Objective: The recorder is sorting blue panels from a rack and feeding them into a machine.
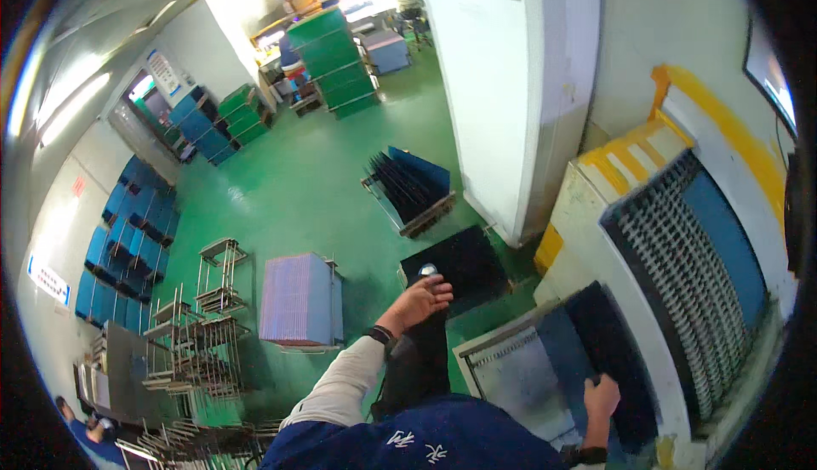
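My left hand (419, 301) reaches forward with its fingers apart, over the near edge of a flat black panel or stack (471, 266) low by the white pillar. Just past its fingertips shows a small pale round thing (428, 270), too small to name. Whether the fingers touch it I cannot tell. On my right side, my right hand (602, 398) is closed at the inner edge of a dark panel (614, 342). That panel overlaps a blue-grey board (566, 355) on a metal-edged bed (515, 376). My right fingertips are partly hidden.
A machine with rows of rollers or bristles (681, 283) stands at right, beside the white pillar (489, 87). Ahead sits a rack of upright black panels (408, 185). To the left are a pale panel stack (298, 300), metal racks (200, 342) and blue crates (128, 240).
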The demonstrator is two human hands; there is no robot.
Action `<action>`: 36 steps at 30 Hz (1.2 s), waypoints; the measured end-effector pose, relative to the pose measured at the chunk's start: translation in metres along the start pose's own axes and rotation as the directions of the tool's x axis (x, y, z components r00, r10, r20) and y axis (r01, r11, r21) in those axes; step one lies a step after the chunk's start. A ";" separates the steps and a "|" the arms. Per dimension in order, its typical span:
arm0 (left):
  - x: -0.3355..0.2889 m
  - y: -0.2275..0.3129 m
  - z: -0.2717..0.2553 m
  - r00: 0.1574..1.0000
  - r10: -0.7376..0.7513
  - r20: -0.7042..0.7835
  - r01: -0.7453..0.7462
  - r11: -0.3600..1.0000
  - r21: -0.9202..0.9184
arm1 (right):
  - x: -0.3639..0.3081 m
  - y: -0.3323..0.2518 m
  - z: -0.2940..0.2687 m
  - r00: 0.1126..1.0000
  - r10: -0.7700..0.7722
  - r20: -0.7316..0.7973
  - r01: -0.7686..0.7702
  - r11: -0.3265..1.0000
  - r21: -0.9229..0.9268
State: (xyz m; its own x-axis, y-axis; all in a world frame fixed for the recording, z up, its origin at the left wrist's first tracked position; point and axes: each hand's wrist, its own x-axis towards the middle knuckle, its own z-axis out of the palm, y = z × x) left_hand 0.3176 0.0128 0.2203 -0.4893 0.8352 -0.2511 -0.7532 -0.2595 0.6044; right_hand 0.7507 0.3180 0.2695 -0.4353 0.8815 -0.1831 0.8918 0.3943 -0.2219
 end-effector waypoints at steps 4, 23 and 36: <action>-0.001 0.015 0.016 1.000 0.024 0.020 -0.023 0.998 -0.062 | 0.004 0.001 -0.003 0.992 -0.123 0.000 0.123 0.990 0.074; 0.011 0.012 0.012 0.989 0.023 0.143 -0.024 1.000 0.003 | -0.039 0.060 -0.226 0.987 0.035 -0.156 0.054 0.843 0.536; 0.013 0.018 0.011 0.997 0.012 0.072 -0.017 0.998 0.062 | -0.007 0.107 -0.155 0.937 0.329 -0.114 0.219 -0.302 0.928</action>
State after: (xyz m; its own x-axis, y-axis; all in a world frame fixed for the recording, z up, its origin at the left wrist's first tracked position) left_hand 0.3022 0.0241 0.2362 -0.4655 0.8647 -0.1888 -0.7161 -0.2426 0.6545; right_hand 0.8682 0.3945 0.3956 -0.1005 0.9857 -0.1356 -0.4791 -0.1673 -0.8616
